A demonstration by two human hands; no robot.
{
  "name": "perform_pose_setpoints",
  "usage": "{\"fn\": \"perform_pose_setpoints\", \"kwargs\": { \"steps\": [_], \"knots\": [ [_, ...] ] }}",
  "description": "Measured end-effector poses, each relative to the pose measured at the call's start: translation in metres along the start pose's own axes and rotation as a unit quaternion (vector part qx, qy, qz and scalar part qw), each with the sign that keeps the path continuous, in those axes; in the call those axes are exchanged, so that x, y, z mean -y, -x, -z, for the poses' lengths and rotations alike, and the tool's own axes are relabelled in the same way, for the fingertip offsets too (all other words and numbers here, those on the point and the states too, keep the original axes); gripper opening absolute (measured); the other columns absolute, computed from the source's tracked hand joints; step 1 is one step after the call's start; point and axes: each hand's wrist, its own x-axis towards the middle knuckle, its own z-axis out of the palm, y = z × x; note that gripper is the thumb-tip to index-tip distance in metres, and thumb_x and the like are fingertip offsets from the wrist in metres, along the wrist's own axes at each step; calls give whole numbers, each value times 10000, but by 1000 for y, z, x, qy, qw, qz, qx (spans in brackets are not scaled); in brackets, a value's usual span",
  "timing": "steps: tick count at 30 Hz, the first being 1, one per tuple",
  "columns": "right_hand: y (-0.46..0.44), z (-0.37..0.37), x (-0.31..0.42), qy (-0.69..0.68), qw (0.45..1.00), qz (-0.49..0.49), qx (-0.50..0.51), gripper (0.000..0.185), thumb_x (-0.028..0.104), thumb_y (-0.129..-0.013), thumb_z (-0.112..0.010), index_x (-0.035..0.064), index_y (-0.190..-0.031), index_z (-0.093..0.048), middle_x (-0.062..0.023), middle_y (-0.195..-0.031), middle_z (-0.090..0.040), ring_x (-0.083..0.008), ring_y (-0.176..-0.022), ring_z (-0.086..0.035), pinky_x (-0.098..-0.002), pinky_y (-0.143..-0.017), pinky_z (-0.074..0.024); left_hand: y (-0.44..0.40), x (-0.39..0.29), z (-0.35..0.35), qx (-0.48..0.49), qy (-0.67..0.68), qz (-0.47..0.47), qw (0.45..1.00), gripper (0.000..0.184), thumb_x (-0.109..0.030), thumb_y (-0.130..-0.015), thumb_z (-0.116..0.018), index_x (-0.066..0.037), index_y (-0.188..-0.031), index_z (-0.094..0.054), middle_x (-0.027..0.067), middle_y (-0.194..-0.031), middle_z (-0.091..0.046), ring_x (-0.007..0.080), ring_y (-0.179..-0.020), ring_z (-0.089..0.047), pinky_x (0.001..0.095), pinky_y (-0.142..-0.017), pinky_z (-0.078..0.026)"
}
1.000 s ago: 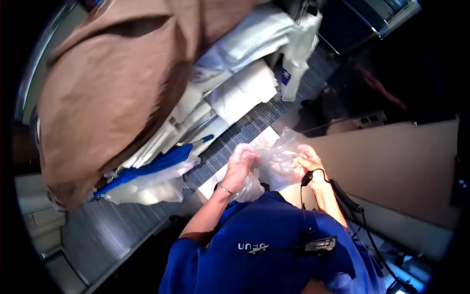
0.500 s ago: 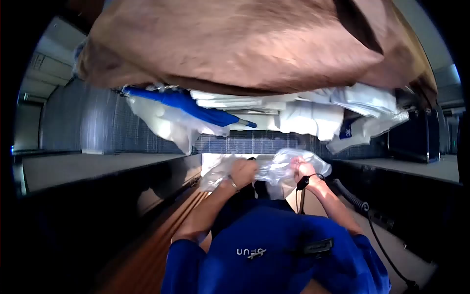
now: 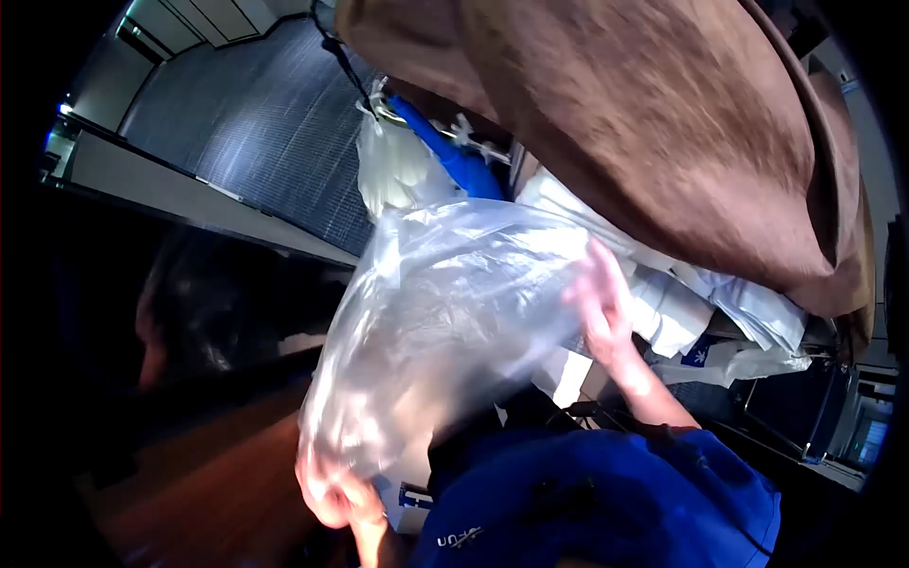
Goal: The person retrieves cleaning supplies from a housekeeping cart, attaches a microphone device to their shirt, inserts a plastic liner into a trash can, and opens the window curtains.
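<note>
A clear plastic bag (image 3: 445, 293) billows out between my two hands, its film crumpled and shiny. Down at the lower left, my left hand (image 3: 336, 492) is closed on one end of the bag, partly seen through the film. My right hand (image 3: 606, 298) is against the bag's right side, fingers stretched out and somewhat blurred. Just behind the bag, a blue handle-like object (image 3: 445, 151) sticks out from under a brown cover (image 3: 644, 123). Beside it hangs a whitish plastic bag (image 3: 398, 166).
Folded white linens (image 3: 668, 308) are stacked beneath the brown cover. Another clear bag (image 3: 734, 364) hangs at the right. A dark glossy panel (image 3: 218, 293) stands at my left, above a wooden floor (image 3: 208, 473). Dark carpet (image 3: 275, 123) stretches beyond.
The plastic bag, bunched between my hands before, is now spread and puffed out. My left hand has moved down and left. The view has turned toward the left.
</note>
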Motion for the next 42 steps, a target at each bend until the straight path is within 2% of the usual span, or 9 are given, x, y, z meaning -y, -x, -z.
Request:
{"fn": "perform_pose_setpoints", "kwargs": {
  "steps": [2, 6, 10, 12, 17, 21, 30, 37, 42],
  "knots": [
    [5, -25, -45, 178, 962, 205, 32, 381, -67, -765, -513, 50, -1118, -598, -149, -924, -623, -256, -696, -591, -362, -640, -492, 20, 94, 56, 134, -288, -71, 945, 303, -218, -897, -504, 40, -873, -661, 173, -773, -652, 342, -694, -630, 383, -651, -515],
    [93, 19, -208, 307, 697, -407, 504, 152, 174, -825, -619, 50, -890, -679, -95, -928, -673, -147, -876, -620, -342, -744, -521, 139, 258, 178, 469, -554, 238, 645, 242, -267, -788, -601, -59, -680, -664, 189, -678, -632, 375, -656, -625, 444, -606, -507],
    [-18, -97, -155, 117, 682, -34, 721, 154, 132, -804, -591, -14, -825, -634, -83, -815, -661, -182, -705, -615, -328, -607, -488, 128, 238, 188, 484, -429, 253, 719, 216, -141, -721, -574, -156, -878, -722, 176, -797, -664, 353, -747, -647, 433, -684, -517],
    [-76, -158, -147, 310, 834, 59, 453, 130, 124, -792, -570, 19, -855, -614, -180, -800, -627, -325, -729, -612, -393, -648, -487, 83, 236, 142, 471, -429, 215, 741, 210, -77, -670, -579, -147, -818, -710, 161, -800, -665, 342, -755, -645, 426, -680, -514],
    [-205, -270, -134, 552, 698, 306, 338, 236, 106, -688, -601, 23, -907, -631, -140, -981, -584, -321, -1011, -522, -452, -807, -437, 7, 227, 29, 415, -246, -32, 875, 127, -36, -673, -537, -66, -697, -658, 168, -929, -667, 329, -926, -633, 363, -829, -501],
    [-247, -283, -133, 750, 532, 168, 356, 269, 181, -760, -605, 107, -1005, -688, -90, -1067, -613, -260, -1043, -505, -413, -803, -410, -4, 198, -33, 396, 29, 72, 915, 140, 47, -742, -461, -18, -738, -586, 132, -782, -634, 264, -845, -637, 334, -774, -508],
    [-258, -303, -134, 701, 522, 106, 474, 271, 123, -781, -589, 135, -1031, -691, -68, -1072, -658, -248, -986, -626, -417, -709, -512, 65, 200, -61, 471, 75, 336, 812, 229, -88, -814, -561, -34, -1032, -602, 104, -749, -582, 218, -670, -571, 301, -652, -469],
    [-225, -278, -134, 371, 801, 286, 373, 195, 67, -697, -570, 98, -841, -698, -167, -849, -664, -345, -844, -644, -437, -713, -522, 82, 206, -85, 511, -12, 156, 845, 103, -100, -718, -628, -34, -786, -586, 171, -760, -562, 363, -738, -568, 422, -655, -466],
    [-184, -269, -193, 529, 473, 34, 704, 216, 118, -731, -558, 65, -893, -691, -182, -905, -661, -306, -906, -638, -439, -760, -499, 101, 205, -73, 492, -100, 305, 809, 79, -13, -706, -536, -34, -771, -575, 162, -848, -616, 340, -849, -589, 402, -726, -484]
  ]
}}
